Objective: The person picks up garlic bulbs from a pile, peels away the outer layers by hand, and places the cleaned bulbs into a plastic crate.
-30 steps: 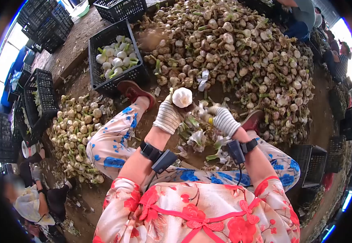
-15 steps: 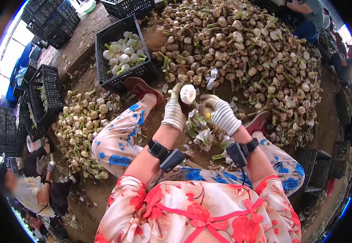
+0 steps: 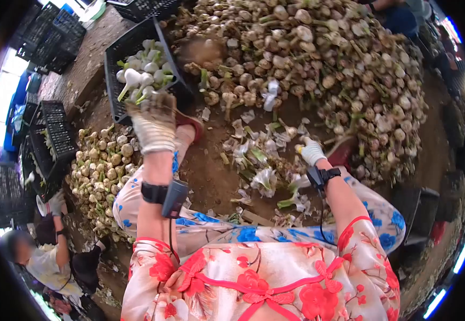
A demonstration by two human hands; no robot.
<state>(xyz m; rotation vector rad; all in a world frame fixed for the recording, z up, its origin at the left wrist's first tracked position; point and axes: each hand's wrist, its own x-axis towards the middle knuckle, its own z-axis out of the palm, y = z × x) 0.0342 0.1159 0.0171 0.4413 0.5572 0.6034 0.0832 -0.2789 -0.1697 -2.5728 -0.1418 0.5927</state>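
Note:
My left hand (image 3: 155, 123), in a striped glove, is over the near edge of a black crate (image 3: 183, 88); its fingers are smeared by motion. Just beyond them, a white garlic bulb with a green stem (image 3: 131, 83) lies at the crate's near left, on other peeled bulbs (image 3: 151, 65). My right hand (image 3: 311, 151), gloved too, is closed beside the peeled skins (image 3: 264, 179), with a small yellow thing showing at its fingers. What it grips is too small to name.
A large heap of unpeeled garlic (image 3: 361, 80) spreads ahead and right. A smaller pile (image 3: 101, 171) lies left of my leg. Black crates (image 3: 56, 131) stand at the left, near a seated person (image 3: 50, 262). Other people are at the upper right.
My left hand has moved up and left from the middle to the crate, and the bulb it held is no longer between my hands. My right hand has drawn back to the right.

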